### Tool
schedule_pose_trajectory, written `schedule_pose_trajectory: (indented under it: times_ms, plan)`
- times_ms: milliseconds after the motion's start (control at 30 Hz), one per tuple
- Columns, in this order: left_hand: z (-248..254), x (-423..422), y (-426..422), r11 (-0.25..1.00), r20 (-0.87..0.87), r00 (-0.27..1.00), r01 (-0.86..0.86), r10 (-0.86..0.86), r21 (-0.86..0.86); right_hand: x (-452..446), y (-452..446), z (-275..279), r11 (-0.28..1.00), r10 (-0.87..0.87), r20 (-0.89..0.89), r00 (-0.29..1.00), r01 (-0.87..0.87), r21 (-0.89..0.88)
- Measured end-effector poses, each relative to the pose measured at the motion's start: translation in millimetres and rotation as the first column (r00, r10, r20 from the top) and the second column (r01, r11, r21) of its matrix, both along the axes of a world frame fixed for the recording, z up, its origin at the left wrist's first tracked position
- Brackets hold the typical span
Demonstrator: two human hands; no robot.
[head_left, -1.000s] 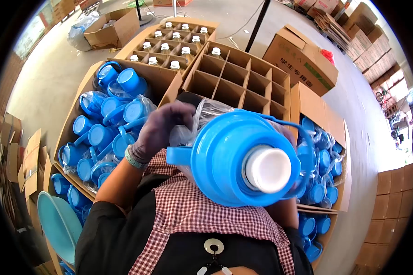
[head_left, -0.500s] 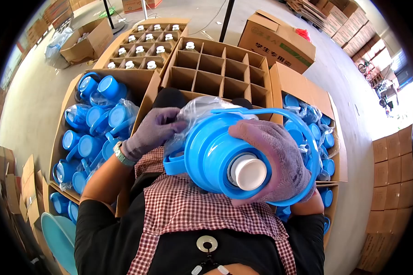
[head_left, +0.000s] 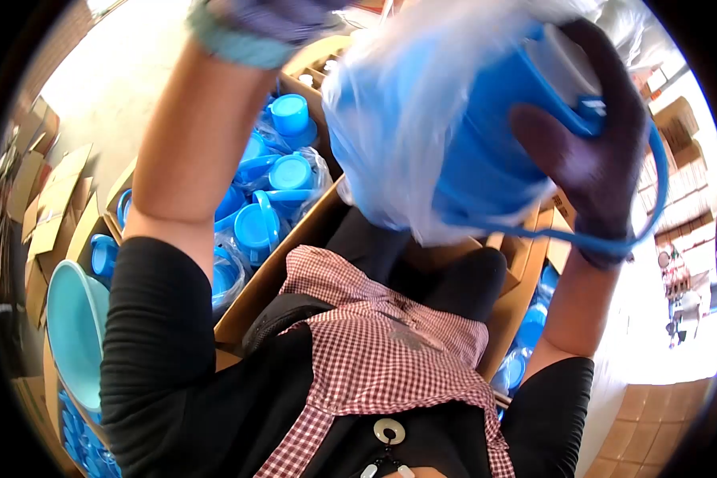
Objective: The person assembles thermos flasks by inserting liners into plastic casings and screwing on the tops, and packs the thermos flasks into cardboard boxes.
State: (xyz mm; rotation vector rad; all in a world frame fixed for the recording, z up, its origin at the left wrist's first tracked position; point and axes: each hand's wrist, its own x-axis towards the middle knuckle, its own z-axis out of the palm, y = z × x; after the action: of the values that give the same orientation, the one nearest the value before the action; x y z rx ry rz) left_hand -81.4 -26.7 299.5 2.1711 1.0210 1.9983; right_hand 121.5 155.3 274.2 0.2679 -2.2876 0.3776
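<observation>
Plainly, two hands flank one blue flask partly inside one bag

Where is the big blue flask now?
The blue flask is in the upper part of the head view, right of centre, held by the right hand and partly covered by clear plastic.

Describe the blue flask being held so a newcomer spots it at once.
Start at the checked apron in the lower middle and go up and right to the gloved right hand. It grips a blue flask partly covered by clear plastic. Unlike the blue items in the carton at left, it is held up and shows a pale end.
</observation>
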Motion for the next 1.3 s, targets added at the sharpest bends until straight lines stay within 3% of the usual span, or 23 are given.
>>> schedule_pose_trajectory:
  times_ms: [33, 67, 100, 133, 200, 233, 300, 367, 400, 467, 533, 600, 667, 700, 733, 800, 900, 1000, 1067, 1167, 1200, 1233, 1300]
  plan:
    - [-18, -6, -21, 0.968, 0.083, 0.967, -0.246, 0.242, 0.044, -29, 1, 2, 0.969, 0.129, -0.062, 0.990, -0.113, 0.220]
    - [-37, -33, -38, 0.927, 0.074, 0.931, -0.363, 0.357, 0.094, -52, 3, -6, 0.953, 0.192, -0.069, 0.979, -0.169, 0.250]
    - [-56, -60, -55, 0.868, 0.077, 0.879, -0.477, 0.470, 0.140, -75, 3, -21, 0.958, 0.239, -0.062, 0.969, -0.224, 0.180]
    - [-79, -98, -61, 0.860, -0.019, 0.878, -0.464, 0.478, 0.213, -98, 4, -37, 0.954, 0.284, -0.053, 0.957, -0.277, 0.113]
    - [-136, -87, -76, 0.809, 0.331, 0.745, -0.574, 0.580, -0.126, -144, 11, -75, 0.947, 0.313, -0.037, 0.949, -0.308, 0.088]
    - [-166, -76, -82, 0.769, 0.474, 0.610, -0.561, 0.635, -0.308, -166, 15, -85, 0.943, 0.333, -0.079, 0.940, -0.334, -0.002]
    - [-219, -71, -88, 0.722, 0.561, 0.459, -0.509, 0.689, -0.469, -205, 25, -79, 0.953, 0.303, -0.047, 0.952, -0.302, 0.036]
    - [-254, -68, -104, 0.692, 0.548, 0.424, -0.422, 0.722, -0.586, -247, 18, -80, 0.927, 0.372, -0.072, 0.925, -0.375, -0.021]
    - [-271, -68, -109, 0.690, 0.533, 0.443, -0.388, 0.721, -0.610, -248, 3, -65, 0.944, 0.330, 0.040, 0.943, -0.330, -0.012]
    - [-308, -74, -114, 0.660, 0.417, 0.530, -0.440, 0.738, -0.609, -264, -2, -67, 0.920, 0.390, 0.130, 0.912, -0.379, -0.096]
    - [-323, -71, -109, 0.580, 0.405, 0.458, -0.352, 0.792, -0.735, -276, -6, -69, 0.902, 0.429, 0.149, 0.891, -0.414, -0.126]
    - [-336, -80, -103, 0.292, -0.043, 0.510, -0.557, 0.859, -0.777, -283, -6, -70, 0.886, 0.459, 0.155, 0.875, -0.440, -0.146]
    - [-343, -82, -86, 0.061, -0.521, 0.412, -0.824, 0.748, -0.563, -284, -6, -75, 0.871, 0.486, 0.149, 0.861, -0.463, -0.163]
    - [-350, -85, -79, 0.047, -0.564, 0.475, -0.791, 0.675, -0.610, -284, -5, -76, 0.865, 0.496, 0.144, 0.856, -0.472, -0.172]
    - [-354, -81, -60, -0.059, -0.674, 0.499, -0.779, 0.544, -0.624, -285, 1, -81, 0.861, 0.501, 0.144, 0.853, -0.475, -0.181]
    - [-382, -102, -56, 0.028, -0.676, 0.605, -0.753, 0.421, -0.657, -288, 4, -83, 0.850, 0.517, 0.129, 0.846, -0.489, -0.198]
    - [-377, -116, -45, -0.007, -0.652, 0.649, -0.707, 0.392, -0.708, -289, 11, -89, 0.829, 0.545, 0.109, 0.831, -0.515, -0.218]
    - [-378, -117, -39, -0.038, -0.690, 0.613, -0.736, 0.386, -0.675, -293, 16, -102, 0.789, 0.587, 0.027, 0.809, -0.564, -0.243]
    - [-381, -120, -37, -0.114, -0.710, 0.612, -0.724, 0.347, -0.680, -299, 21, -121, 0.758, 0.610, -0.043, 0.791, -0.598, -0.261]
    - [-381, -122, -35, -0.196, -0.735, 0.609, -0.715, 0.297, -0.671, -304, 38, -156, 0.880, 0.475, 0.214, 0.854, -0.467, -0.090]
    - [-374, -115, -31, -0.220, -0.754, 0.592, -0.725, 0.286, -0.653, -308, 39, -175, 0.894, 0.445, 0.105, 0.889, -0.437, -0.098]
    - [-369, -109, -28, -0.247, -0.771, 0.574, -0.733, 0.276, -0.634, -309, 43, -175, 0.911, 0.410, 0.129, 0.903, -0.400, -0.101]
    - [-369, -104, -30, -0.185, -0.785, 0.533, -0.777, 0.316, -0.602, -314, 52, -181, 0.928, 0.371, 0.193, 0.908, -0.358, -0.102]
